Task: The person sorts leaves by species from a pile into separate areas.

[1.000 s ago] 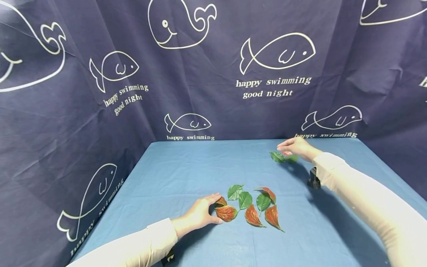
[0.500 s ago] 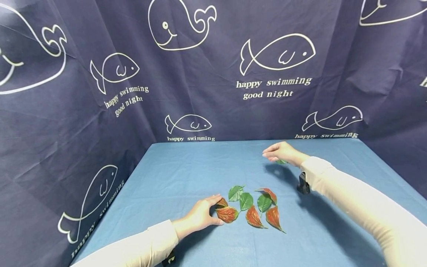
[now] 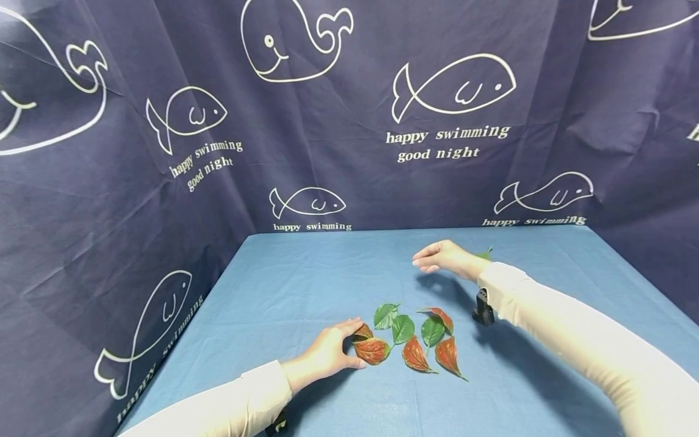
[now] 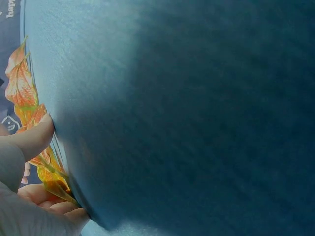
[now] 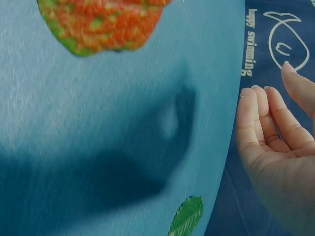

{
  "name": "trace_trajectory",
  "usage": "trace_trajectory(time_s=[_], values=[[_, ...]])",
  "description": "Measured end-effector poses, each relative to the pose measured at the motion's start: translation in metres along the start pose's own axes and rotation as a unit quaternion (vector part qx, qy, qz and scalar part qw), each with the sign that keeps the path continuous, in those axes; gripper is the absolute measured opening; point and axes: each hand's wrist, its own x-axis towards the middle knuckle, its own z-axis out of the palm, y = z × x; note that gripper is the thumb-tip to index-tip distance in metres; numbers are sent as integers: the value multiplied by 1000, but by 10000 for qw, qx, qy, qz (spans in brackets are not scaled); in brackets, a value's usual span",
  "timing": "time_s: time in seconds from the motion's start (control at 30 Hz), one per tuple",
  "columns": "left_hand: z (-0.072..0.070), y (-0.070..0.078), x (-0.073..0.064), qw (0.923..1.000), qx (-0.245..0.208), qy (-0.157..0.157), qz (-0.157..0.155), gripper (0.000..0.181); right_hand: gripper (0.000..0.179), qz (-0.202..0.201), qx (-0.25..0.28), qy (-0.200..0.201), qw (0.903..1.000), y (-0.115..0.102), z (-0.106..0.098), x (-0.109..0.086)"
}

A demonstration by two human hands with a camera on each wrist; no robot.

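Note:
My left hand [image 3: 326, 352] rests on the blue cloth at the left end of a group of leaves, thumb and fingers spread around two red-orange leaves [image 3: 372, 351]. In the left wrist view the fingertips touch the cloth beside those leaves [image 4: 54, 182]. Just right of them lie several green leaves [image 3: 402, 329] and more red-orange ones [image 3: 417, 355]. My right hand [image 3: 450, 258] hovers over the cloth farther back, fingers relaxed, nothing between them in the right wrist view. Behind that wrist a green leaf [image 3: 485, 255] shows partly; the forearm hides the rest.
A blue cloth [image 3: 306, 273] covers the table. Dark blue curtains [image 3: 360, 158] printed with fish and whales stand behind and at the sides. A small black device [image 3: 483, 308] hangs under the right cuff.
My right hand has moved left and slightly nearer, away from the green leaves at the back right, with nothing in its fingers. The left hand and the front leaves stay put.

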Motion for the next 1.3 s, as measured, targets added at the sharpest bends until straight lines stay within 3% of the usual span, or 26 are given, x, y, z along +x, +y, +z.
trace_trajectory(time_s=[0.4,0.67,0.8,1.3], values=[[-2,1,-1,10000,19,8,2,78,47,22,119,-326,9994,-2,22,3],[0,-2,-1,10000,14,-42,-13,80,47,-222,-475,-1285,9903,-6,39,4],[0,-3,0,10000,24,-9,31,80,47,-385,-661,-1555,9849,-11,47,4],[-1,-2,-2,10000,-50,-50,27,81,37,-379,-763,-1830,9794,-13,68,6]])
